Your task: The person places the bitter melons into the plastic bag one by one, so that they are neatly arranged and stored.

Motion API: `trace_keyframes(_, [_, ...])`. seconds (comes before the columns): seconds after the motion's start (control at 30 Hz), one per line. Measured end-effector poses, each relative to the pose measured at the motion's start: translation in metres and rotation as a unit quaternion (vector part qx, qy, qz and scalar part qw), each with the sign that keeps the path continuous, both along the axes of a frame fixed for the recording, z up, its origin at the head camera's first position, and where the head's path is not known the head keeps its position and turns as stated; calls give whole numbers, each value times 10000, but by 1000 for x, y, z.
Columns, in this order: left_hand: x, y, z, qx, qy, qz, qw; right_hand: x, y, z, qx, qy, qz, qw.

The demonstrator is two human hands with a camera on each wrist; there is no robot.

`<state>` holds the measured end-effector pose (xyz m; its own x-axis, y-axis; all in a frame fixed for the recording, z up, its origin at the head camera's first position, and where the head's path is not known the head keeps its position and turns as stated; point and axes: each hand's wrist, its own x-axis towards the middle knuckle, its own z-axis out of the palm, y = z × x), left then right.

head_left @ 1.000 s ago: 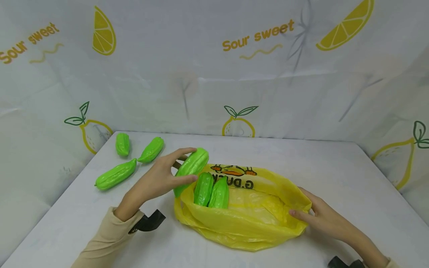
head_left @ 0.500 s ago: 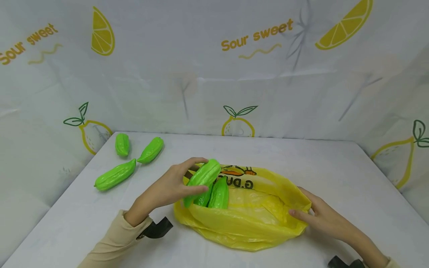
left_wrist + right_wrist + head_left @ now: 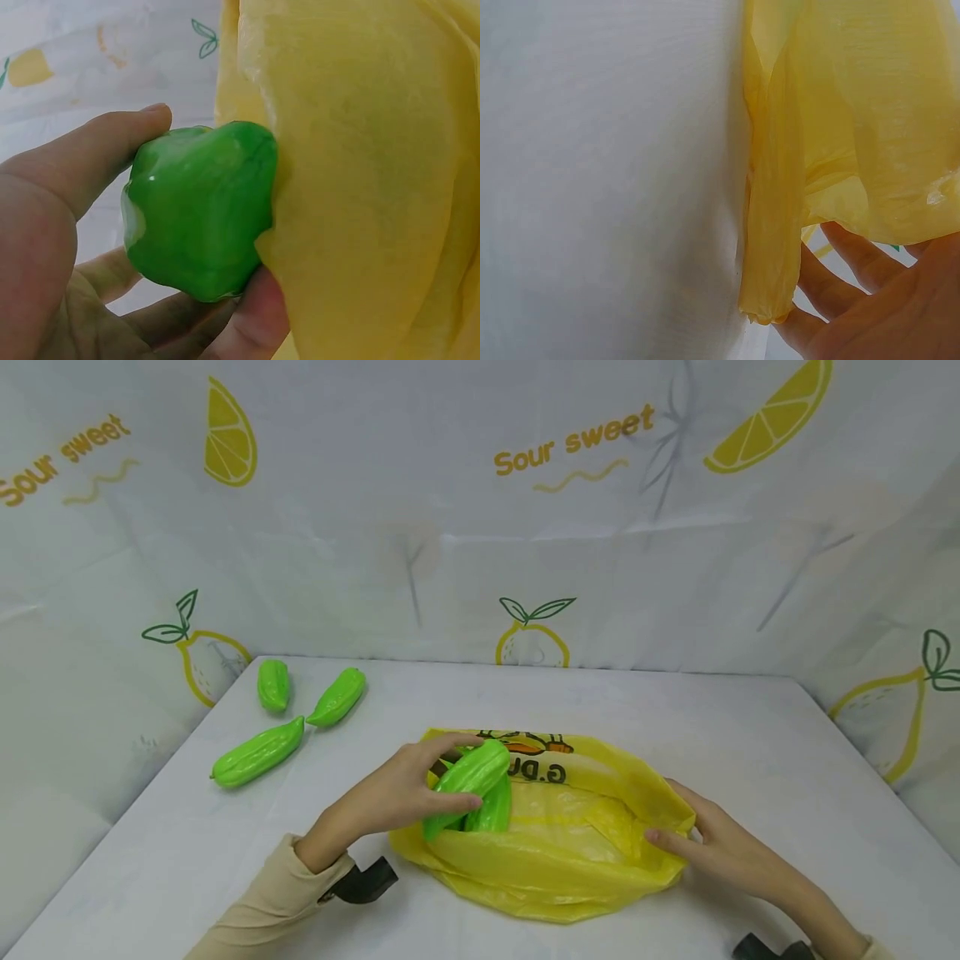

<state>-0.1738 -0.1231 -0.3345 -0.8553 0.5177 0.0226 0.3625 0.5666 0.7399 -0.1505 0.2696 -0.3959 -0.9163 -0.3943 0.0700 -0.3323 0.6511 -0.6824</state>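
My left hand (image 3: 393, 793) grips a glossy, ridged green gourd (image 3: 474, 772) between thumb and fingers, just inside the left part of the yellow plastic bag's (image 3: 547, 881) opening. In the left wrist view, the gourd's lobed end (image 3: 202, 214) shows beside the bag's yellow film (image 3: 360, 180). Another green gourd (image 3: 492, 810) lies in the bag, partly behind the held one; a bit of green beneath the held gourd is mostly hidden. My right hand (image 3: 727, 847) pinches the bag's right edge, thumb inside the mouth and fingers outside.
Three more green gourds lie at the table's back left: one long gourd (image 3: 258, 752), one slanted gourd (image 3: 337, 697) and one short-looking gourd (image 3: 273, 686). A white cloth (image 3: 420, 543) with lemon prints hangs behind the white table (image 3: 660, 718).
My left hand has moved right and slightly down, carrying its gourd from the bag's left rim into the opening, over the gourds there. The right hand stays at the bag's edge.
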Motion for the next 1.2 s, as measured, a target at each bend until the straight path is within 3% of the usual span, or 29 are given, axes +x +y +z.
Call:
trace_keyframes(0.33, [-4,10,-5,16,8,-103,9999,1,-4,-1,-32,-51,25,10000])
trace_keyframes(0.67, [-13,40,-4,-204,314,-49,9993,0,-4,1,18,-33,-2,10000])
trace_keyframes(0.8, [-14,50,-6,-298,452,-169,9984,0,-3,2,33,-37,-5,10000])
trace_keyframes(0.97, [-14,58,-9,-298,565,-330,9974,0,-2,1,13,-32,13,10000])
trace_keyframes(1.2, [-14,67,-13,-292,646,-260,9971,0,0,0,-34,-3,32,10000])
